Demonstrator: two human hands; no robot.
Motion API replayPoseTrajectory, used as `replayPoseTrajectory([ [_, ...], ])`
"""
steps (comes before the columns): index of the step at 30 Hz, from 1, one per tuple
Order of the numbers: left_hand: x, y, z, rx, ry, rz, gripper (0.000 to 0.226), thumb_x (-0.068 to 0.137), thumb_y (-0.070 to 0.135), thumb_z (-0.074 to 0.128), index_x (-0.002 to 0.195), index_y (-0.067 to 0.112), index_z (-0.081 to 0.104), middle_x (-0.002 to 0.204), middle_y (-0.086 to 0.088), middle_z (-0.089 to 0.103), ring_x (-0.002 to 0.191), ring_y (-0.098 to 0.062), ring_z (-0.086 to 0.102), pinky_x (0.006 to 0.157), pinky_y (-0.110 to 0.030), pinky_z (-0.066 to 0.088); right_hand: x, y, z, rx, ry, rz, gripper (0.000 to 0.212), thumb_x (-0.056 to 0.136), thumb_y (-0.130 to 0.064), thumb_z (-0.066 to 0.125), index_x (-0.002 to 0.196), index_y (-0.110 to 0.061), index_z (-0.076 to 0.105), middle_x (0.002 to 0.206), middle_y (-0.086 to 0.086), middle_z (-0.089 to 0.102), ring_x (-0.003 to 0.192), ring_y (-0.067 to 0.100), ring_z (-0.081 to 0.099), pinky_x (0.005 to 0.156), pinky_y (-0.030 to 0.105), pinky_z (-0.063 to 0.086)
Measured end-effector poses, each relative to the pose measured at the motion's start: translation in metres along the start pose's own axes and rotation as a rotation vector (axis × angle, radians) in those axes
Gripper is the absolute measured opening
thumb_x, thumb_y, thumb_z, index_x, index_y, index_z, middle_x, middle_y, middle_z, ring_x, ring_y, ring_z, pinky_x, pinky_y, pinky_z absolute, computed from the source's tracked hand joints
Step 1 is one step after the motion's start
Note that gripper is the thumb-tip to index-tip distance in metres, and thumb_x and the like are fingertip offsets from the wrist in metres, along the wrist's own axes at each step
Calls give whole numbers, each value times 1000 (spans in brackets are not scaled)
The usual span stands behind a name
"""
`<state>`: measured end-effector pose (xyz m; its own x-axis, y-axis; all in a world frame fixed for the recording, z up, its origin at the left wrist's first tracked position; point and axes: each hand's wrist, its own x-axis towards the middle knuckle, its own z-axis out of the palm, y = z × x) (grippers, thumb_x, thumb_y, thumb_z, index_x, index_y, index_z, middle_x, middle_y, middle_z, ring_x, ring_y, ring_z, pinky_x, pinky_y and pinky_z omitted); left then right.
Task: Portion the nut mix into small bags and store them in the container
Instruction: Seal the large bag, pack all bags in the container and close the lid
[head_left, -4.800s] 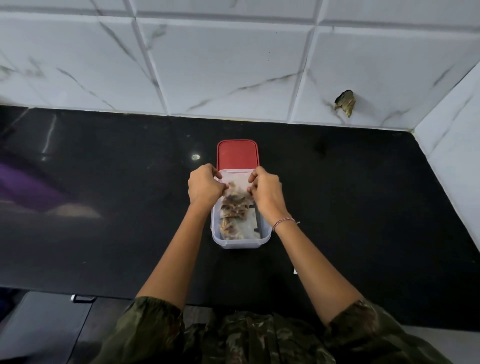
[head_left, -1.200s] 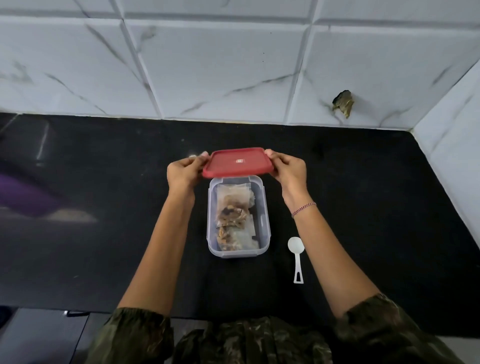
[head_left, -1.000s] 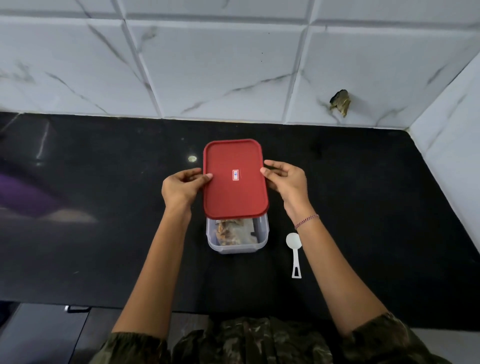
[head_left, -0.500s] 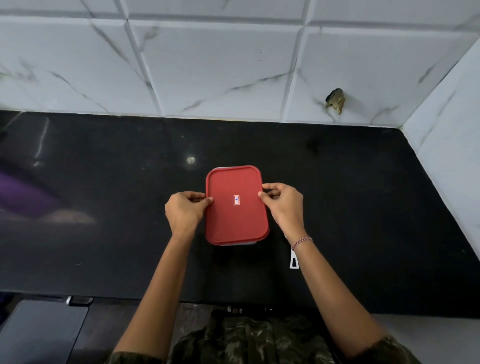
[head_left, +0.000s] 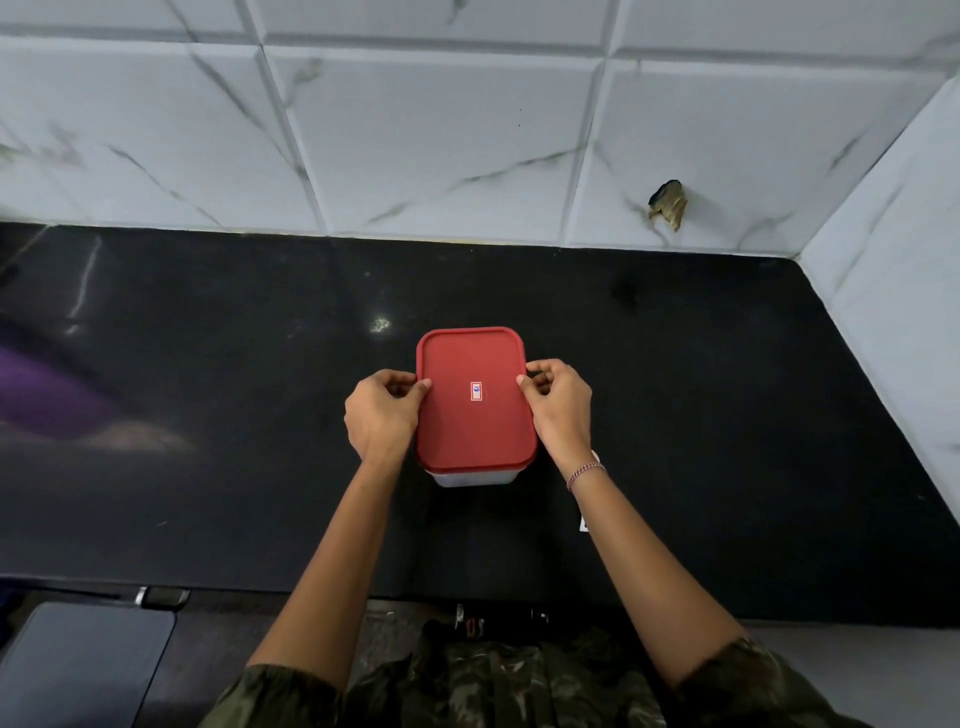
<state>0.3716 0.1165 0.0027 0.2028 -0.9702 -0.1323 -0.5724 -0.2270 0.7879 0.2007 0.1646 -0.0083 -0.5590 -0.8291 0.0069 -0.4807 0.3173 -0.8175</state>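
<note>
The container (head_left: 470, 477) stands on the black counter (head_left: 727, 415), near its middle, with the short side turned to the person. The red lid (head_left: 475, 415) lies flat on top of it and covers it fully, so only a narrow strip of the clear wall shows under the near edge of the lid. What is inside cannot be seen. A small white sticker (head_left: 476, 391) sits in the middle of the lid. The left hand (head_left: 382, 413) is at the left long edge of the lid and the right hand (head_left: 560, 410) is at the right long edge, so the container is exactly between the two hands. Each hand has its fingers curled, and the thumb tip lies on the top of the lid at the rim, while the other fingers bend down beside the edge; both hands pinch the lid at its sides. How far the fingers reach under the rim I cannot tell. The right wrist carries a thin bracelet (head_left: 584, 472). Behind the counter rises a tiled wall (head_left: 441, 145) of white marble pattern. Both forearms are bare, and the camouflage sleeves (head_left: 737, 675) show at the bottom of the view.
</note>
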Motion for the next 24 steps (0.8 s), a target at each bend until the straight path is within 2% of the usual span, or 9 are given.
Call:
replayPoseTrajectory([
  [2, -1, 0, 2, 20, 3, 8, 26, 87, 35, 68, 106, 17, 68, 97, 4, 67, 81, -8, 58, 64, -24, 43, 1, -1, 2, -11, 1, 4, 21, 92, -21, 59, 110, -11, 61, 107, 5, 60, 85, 6, 54, 65, 9, 38],
  [6, -9, -4, 11, 132, 1, 50, 34, 97, 41, 51, 117, 16, 63, 107, -1, 68, 92, -19, 64, 68, -29, 45, -7, -5, 11, -63, -25, 74, 27, 99, -28, 44, 121, -12, 47, 116, 6, 58, 98, 20, 60, 73, 30, 47],
  [9, -13, -7, 17, 198, -6, 61, 37, 100, 43, 39, 110, 13, 59, 96, -4, 66, 83, -21, 62, 67, -33, 45, -13, -5, 16, -172, -50, 158, 36, 100, -41, 34, 116, -10, 44, 109, 8, 61, 92, 27, 63, 67, 35, 46],
  [12, -14, -5, 20, 230, -11, 52, 34, 102, 42, 33, 104, 13, 51, 84, -1, 58, 78, -22, 58, 67, -35, 42, -11, -4, 18, -255, -77, 162, 43, 99, -49, 26, 107, -10, 45, 97, 10, 63, 86, 29, 63, 68, 40, 50],
  [17, -14, -6, 24, 219, -21, 88, 26, 103, 38, 29, 95, 15, 39, 75, -1, 55, 70, -22, 55, 64, -36, 41, -9, -1, 21, -272, -79, 163, 49, 99, -51, 23, 104, -10, 50, 94, 11, 63, 89, 31, 62, 70, 39, 48],
  [21, -11, -9, 28, 200, -37, 105, 25, 104, 35, 28, 94, 14, 38, 69, 3, 50, 68, -22, 55, 62, -37, 43, -7, 1, 21, -235, -94, 157, 46, 99, -50, 26, 98, -10, 49, 86, 8, 59, 88, 31, 60, 65, 36, 42],
  [24, -9, -11, 29, 185, -51, 120, 26, 104, 34, 28, 94, 13, 39, 69, 2, 51, 67, -23, 55, 61, -37, 45, -6, 3, 23, -227, -110, 146, 44, 99, -48, 27, 95, -10, 48, 90, 11, 60, 89, 34, 59, 64, 35, 40],
])
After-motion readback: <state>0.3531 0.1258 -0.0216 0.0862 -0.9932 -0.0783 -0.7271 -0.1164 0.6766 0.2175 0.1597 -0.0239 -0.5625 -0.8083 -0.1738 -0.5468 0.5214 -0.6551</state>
